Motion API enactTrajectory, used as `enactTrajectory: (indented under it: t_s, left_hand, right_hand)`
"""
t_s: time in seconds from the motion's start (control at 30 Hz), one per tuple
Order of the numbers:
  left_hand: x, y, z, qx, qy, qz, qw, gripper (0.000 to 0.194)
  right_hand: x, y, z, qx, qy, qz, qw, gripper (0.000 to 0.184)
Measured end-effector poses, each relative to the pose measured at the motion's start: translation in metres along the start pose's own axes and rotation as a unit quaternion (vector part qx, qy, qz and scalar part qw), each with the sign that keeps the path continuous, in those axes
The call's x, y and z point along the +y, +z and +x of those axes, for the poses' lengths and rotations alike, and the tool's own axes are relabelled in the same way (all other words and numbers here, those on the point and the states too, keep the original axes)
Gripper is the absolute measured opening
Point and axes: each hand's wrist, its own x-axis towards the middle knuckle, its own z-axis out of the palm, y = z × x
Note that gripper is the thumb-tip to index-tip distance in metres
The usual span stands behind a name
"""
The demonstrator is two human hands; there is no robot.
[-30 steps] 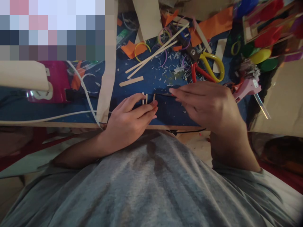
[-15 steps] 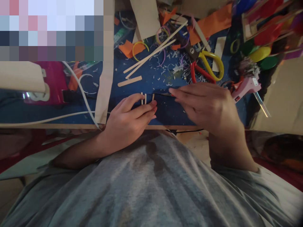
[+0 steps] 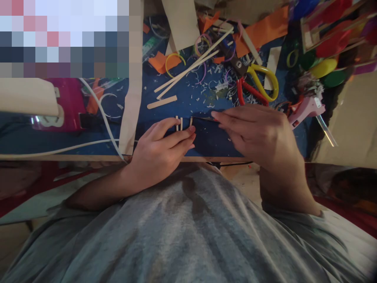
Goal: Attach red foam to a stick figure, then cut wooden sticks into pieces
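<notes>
My left hand point(image 3: 163, 145) is closed near the table's front edge, its fingertips pressed on a short wooden stick piece point(image 3: 191, 120). Two more short wooden sticks point(image 3: 181, 123) stick up between its fingers, their lower ends hidden by the hand. In a pinch, my right hand point(image 3: 253, 131) grips a thin, dark, pointed tool point(image 3: 203, 118) with a bit of red by the fingertips. The tool's tip reaches the upper end of the stick piece at my left fingers; I cannot make out its exact kind.
Behind my hands lie a cut craft stick point(image 3: 161, 102), long thin sticks point(image 3: 188, 70) and pliers with red and yellow handles point(image 3: 265, 82). A pink glue gun point(image 3: 308, 110) lies at right. White cable point(image 3: 101, 112) and a paper strip point(image 3: 129, 106) lie at left. Orange scraps point(image 3: 262, 29) are farther back.
Both hands keep nearly the same place and grip. The view shifts very slightly; the thin tool still meets the stick piece.
</notes>
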Motion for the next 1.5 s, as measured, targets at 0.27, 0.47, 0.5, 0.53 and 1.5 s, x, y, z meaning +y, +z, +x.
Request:
enactTrajectory:
  t_s: [0.27,0.47,0.5,0.53,1.5]
  left_hand:
    - [-0.0008,-0.0029,0.0000,-0.026,-0.019,-0.023,0.999,0.024]
    - [-0.0003,0.0005,-0.0001,-0.007,-0.007,0.004,1.000,0.020]
    - [-0.0002,0.0011,0.0003,-0.001,-0.001,0.014,1.000,0.018]
    - [-0.0001,0.0016,0.0007,0.004,0.005,0.020,1.000,0.016]
    - [-0.0028,0.0009,0.0018,0.006,0.032,0.019,0.999,0.022]
  right_hand:
    - [-0.0002,-0.0021,0.0001,0.000,-0.010,-0.013,1.000,0.036]
    - [-0.0024,-0.0013,0.0000,-0.007,-0.002,-0.003,1.000,0.037]
    - [-0.0023,-0.0009,0.0000,-0.004,-0.001,-0.009,1.000,0.035]
    - [-0.0022,-0.0005,0.0001,-0.002,0.000,-0.017,1.000,0.034]
    - [-0.0017,-0.0020,-0.0020,-0.008,-0.018,-0.058,0.998,0.037]
